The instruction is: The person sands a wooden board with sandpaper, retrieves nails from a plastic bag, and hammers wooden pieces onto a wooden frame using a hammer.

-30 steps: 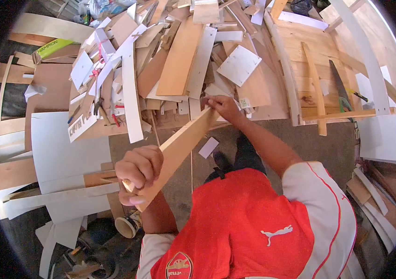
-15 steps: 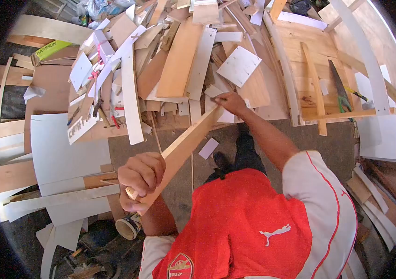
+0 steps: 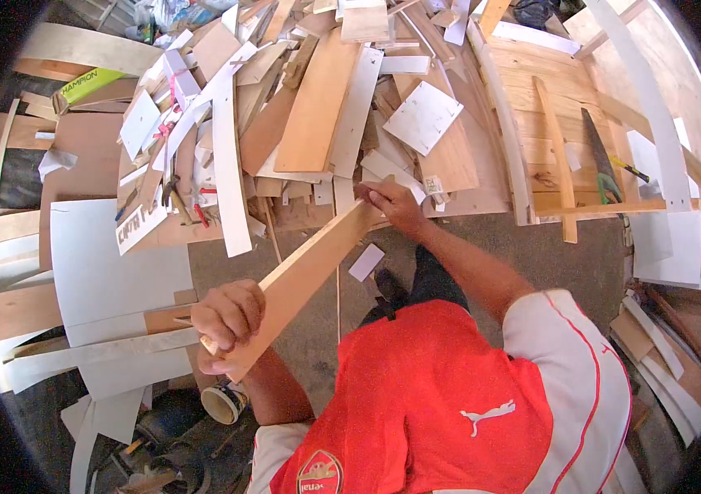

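Note:
A long wooden board (image 3: 301, 284) slants across in front of my red shirt, its near end at lower left and its far end by the workbench edge. My left hand (image 3: 229, 319) is wrapped round the near end, fingers over the top edge and thumb beneath. At the far end, my right hand (image 3: 396, 206) grips the board between thumb and fingers. The broad face of the board is turned partly towards me. Just beyond my right hand lie white offcuts (image 3: 392, 174) on the heaped bench.
Wood strips and panels, including a wide plank (image 3: 318, 107), cover the bench. A handsaw (image 3: 599, 152) lies in a wooden frame (image 3: 523, 148) at right. Left are large white sheets (image 3: 112, 272) and a paper cup (image 3: 223, 403). A small white piece (image 3: 366, 262) is on the floor.
Both hands have shifted a little to the left with the board. The board has rolled so that more of its broad face shows. Both hands still hold it.

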